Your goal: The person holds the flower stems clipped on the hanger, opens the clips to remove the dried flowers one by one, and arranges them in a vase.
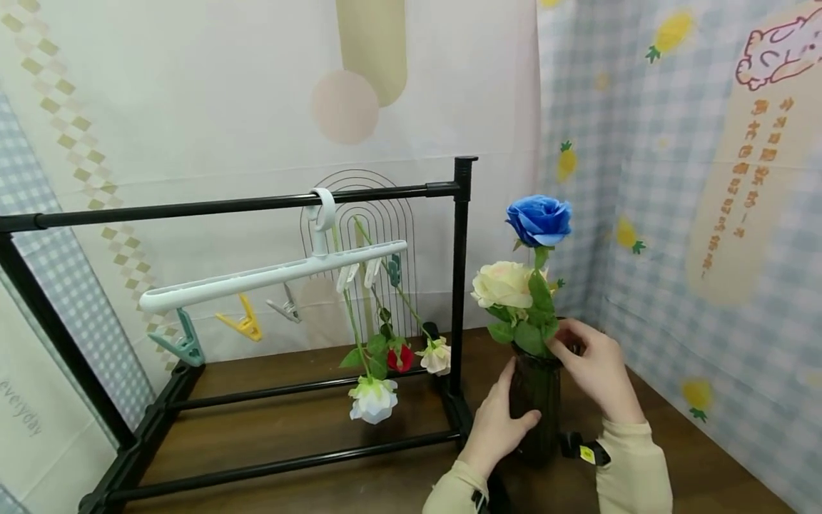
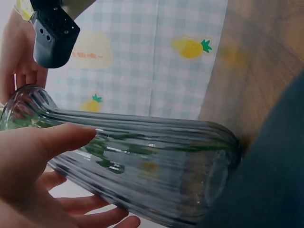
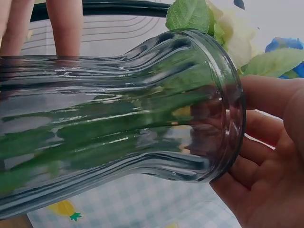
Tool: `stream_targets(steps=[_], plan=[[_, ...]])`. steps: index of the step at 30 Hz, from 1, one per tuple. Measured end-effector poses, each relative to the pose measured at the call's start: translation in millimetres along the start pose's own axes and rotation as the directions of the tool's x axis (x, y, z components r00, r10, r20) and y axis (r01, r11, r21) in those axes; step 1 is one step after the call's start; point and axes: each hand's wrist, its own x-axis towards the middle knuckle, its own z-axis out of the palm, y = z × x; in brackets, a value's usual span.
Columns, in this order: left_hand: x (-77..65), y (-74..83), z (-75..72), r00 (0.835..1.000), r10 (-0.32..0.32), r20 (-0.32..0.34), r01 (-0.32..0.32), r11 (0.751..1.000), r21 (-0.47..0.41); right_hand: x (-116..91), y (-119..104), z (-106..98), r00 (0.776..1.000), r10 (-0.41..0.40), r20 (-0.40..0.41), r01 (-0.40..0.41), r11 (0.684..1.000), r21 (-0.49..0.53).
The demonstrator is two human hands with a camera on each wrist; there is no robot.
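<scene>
A dark, ribbed clear glass vase (image 1: 538, 417) stands upright on the table, with green stems showing through its wall in both wrist views. Out of its mouth rise a blue rose (image 1: 539, 221) and a lower cream rose (image 1: 503, 285) with green leaves. My left hand (image 1: 496, 430) holds the vase's body from the left, thumb on the near side and fingers round the far side. At the flared rim, my right hand (image 1: 599, 368) grips the glass from the right, thumb and fingers on either side of the edge, close below the leaves.
Left of the vase stands a black rack (image 1: 460, 285). A white clip hanger (image 1: 276, 273) hangs from its bar, holding a white flower (image 1: 374, 400), a red rose (image 1: 400, 358) and a small cream flower (image 1: 436, 356) upside down. Patterned cloth (image 1: 648, 285) closes the right side.
</scene>
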Motion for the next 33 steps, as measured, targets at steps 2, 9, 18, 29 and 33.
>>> stream_targets(steps=[2,9,18,29,33], plan=[[-0.5,-0.6,-1.6,1.000,0.002,0.008,-0.002,1.000,0.006,2.1,-1.7,-1.2,1.000,0.012,0.024,-0.012,1.000,-0.004],[-0.1,-0.9,-6.2,0.999,-0.015,0.052,0.014,1.000,0.024,2.3,0.0,-16.7,0.994,-0.012,0.104,0.009,1.000,0.029],[3.4,-4.8,-11.9,0.997,0.021,0.075,-0.025,0.999,0.049,-3.4,7.3,-36.8,0.999,-0.052,-0.005,0.052,0.997,0.052],[3.5,-8.0,-18.2,0.991,0.046,0.126,-0.053,0.997,0.049,-8.9,-3.3,-44.8,0.992,-0.027,0.119,0.029,1.000,-0.009],[3.7,-8.1,-25.4,0.987,0.044,0.153,-0.050,0.998,0.036,-11.5,-4.6,-46.8,0.977,-0.077,0.200,0.074,0.997,0.022]])
